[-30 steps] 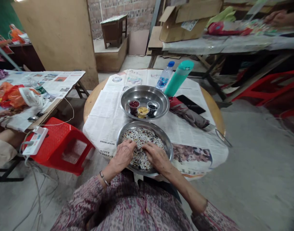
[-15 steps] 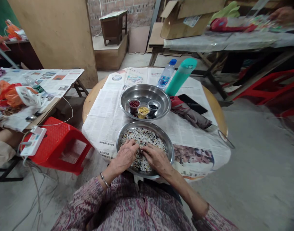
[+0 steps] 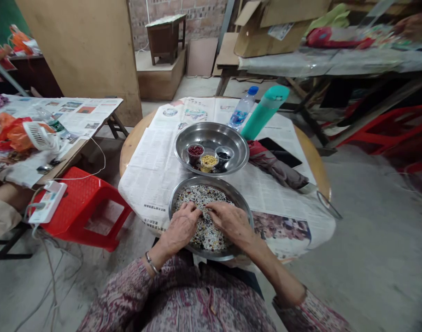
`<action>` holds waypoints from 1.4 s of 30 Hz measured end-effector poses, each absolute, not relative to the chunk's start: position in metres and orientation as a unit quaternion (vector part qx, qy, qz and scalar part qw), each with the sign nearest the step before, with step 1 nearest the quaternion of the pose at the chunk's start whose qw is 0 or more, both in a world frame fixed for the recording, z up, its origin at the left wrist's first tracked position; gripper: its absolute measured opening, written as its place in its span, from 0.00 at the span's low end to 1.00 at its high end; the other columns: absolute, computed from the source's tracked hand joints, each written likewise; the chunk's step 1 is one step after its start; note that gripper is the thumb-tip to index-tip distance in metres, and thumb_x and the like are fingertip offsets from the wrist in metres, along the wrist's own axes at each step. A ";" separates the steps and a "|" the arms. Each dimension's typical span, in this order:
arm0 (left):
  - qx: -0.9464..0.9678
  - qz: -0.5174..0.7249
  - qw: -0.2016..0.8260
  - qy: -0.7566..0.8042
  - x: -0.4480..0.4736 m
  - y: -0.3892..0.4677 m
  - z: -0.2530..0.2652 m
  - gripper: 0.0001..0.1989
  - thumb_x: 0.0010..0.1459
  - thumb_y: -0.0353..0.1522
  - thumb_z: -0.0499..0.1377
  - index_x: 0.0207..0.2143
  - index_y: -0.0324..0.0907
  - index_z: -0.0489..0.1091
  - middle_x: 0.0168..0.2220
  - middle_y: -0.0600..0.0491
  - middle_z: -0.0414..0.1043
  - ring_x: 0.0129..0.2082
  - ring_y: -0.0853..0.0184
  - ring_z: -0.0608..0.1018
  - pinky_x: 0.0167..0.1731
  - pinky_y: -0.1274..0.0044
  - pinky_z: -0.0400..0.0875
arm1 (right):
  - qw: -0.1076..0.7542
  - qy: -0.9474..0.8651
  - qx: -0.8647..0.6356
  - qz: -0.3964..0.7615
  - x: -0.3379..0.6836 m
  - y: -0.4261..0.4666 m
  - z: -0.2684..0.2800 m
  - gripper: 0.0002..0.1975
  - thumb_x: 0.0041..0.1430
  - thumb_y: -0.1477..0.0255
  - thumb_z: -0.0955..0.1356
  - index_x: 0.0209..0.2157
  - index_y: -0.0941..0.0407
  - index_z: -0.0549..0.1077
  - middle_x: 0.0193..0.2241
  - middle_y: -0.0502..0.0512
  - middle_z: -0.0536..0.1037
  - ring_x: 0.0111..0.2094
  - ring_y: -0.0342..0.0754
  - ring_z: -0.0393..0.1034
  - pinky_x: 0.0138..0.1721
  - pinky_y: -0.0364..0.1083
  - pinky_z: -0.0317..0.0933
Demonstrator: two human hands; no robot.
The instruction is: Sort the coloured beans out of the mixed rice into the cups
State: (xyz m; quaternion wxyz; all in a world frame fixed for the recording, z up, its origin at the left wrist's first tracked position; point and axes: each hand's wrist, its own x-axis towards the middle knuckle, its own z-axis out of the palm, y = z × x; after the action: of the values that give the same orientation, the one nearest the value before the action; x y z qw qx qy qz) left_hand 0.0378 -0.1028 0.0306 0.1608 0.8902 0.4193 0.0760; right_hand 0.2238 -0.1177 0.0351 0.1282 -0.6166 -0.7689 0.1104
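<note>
A steel basin [image 3: 247,203] at the table's near edge holds a spread of mixed white, black, yellow and dark red grains and beans [image 3: 211,235]. My left hand [image 3: 183,225] lies over its left side, fingers bent and closed together at the grains. From the right, my right hand [image 3: 231,222] reaches in with thumb and fingertips pinched; whatever is between them is too small to make out. Just beyond stands a second steel basin [image 3: 211,131] with three clear cups: red beans [image 3: 196,151], yellow beans [image 3: 208,161] and black beans [image 3: 224,156].
Newspaper [image 3: 145,161] covers the round table. A water bottle [image 3: 243,108], a green bottle [image 3: 266,110], a dark tablet-like slab [image 3: 283,152] and a folded umbrella [image 3: 280,168] lie right of the basins. A red stool [image 3: 83,203] with a power strip [image 3: 48,203] stands left.
My hands have drawn slightly apart over the grains, the right one shifting right. The whole view has shifted a little.
</note>
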 end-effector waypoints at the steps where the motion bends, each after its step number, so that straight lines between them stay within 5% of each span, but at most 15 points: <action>1: 0.890 0.076 0.165 0.418 0.038 -0.103 0.032 0.11 0.69 0.27 0.49 0.46 0.41 0.70 0.46 0.47 0.68 0.49 0.60 0.69 0.53 0.67 0.72 | 0.107 -0.771 -0.617 0.116 0.225 -0.115 0.039 0.11 0.64 0.75 0.65 0.44 0.53 0.79 0.43 0.57 0.84 0.46 0.51 0.78 0.47 0.47 0.67; 5: 0.882 0.074 0.183 0.427 0.038 -0.104 0.035 0.10 0.70 0.28 0.50 0.45 0.42 0.70 0.46 0.48 0.68 0.49 0.62 0.70 0.54 0.69 0.71 | 0.067 -0.769 -0.622 0.132 0.227 -0.107 0.054 0.10 0.64 0.74 0.65 0.37 0.53 0.79 0.37 0.54 0.84 0.42 0.51 0.79 0.42 0.46 0.66; 12: 0.872 0.066 0.208 0.438 0.040 -0.103 0.037 0.10 0.69 0.28 0.51 0.45 0.44 0.71 0.45 0.49 0.69 0.50 0.62 0.70 0.54 0.70 0.71 | 0.292 -0.714 -0.635 0.048 0.232 -0.066 0.082 0.10 0.64 0.71 0.65 0.37 0.54 0.80 0.38 0.56 0.83 0.40 0.51 0.76 0.42 0.48 0.65; 15: 0.874 0.060 0.203 0.437 0.041 -0.103 0.037 0.10 0.70 0.29 0.50 0.44 0.43 0.72 0.46 0.49 0.70 0.50 0.62 0.70 0.55 0.69 0.70 | 0.324 -0.698 -0.638 0.007 0.240 -0.031 0.094 0.11 0.64 0.70 0.64 0.36 0.54 0.80 0.38 0.57 0.82 0.40 0.52 0.74 0.41 0.49 0.64; 27: 0.882 0.048 0.195 0.427 0.040 -0.102 0.037 0.08 0.68 0.27 0.51 0.43 0.43 0.70 0.44 0.49 0.68 0.47 0.62 0.70 0.51 0.70 0.71 | 0.133 -0.740 -0.657 0.048 0.248 0.045 0.087 0.12 0.55 0.71 0.68 0.37 0.51 0.84 0.35 0.58 0.82 0.37 0.53 0.72 0.33 0.48 0.58; 42: 0.879 0.066 0.216 0.419 0.039 -0.103 0.037 0.07 0.67 0.26 0.52 0.42 0.43 0.69 0.43 0.48 0.68 0.46 0.61 0.70 0.49 0.69 0.71 | 0.127 -0.760 -0.637 0.017 0.246 0.054 0.077 0.11 0.59 0.71 0.65 0.33 0.53 0.82 0.36 0.58 0.81 0.35 0.50 0.71 0.31 0.47 0.55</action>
State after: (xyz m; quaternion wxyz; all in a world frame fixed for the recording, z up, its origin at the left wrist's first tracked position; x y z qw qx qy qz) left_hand 0.0387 -0.1029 0.0371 0.2160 0.8794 0.4190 0.0659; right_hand 0.2463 0.0537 0.0766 0.1270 -0.6369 -0.7603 0.0166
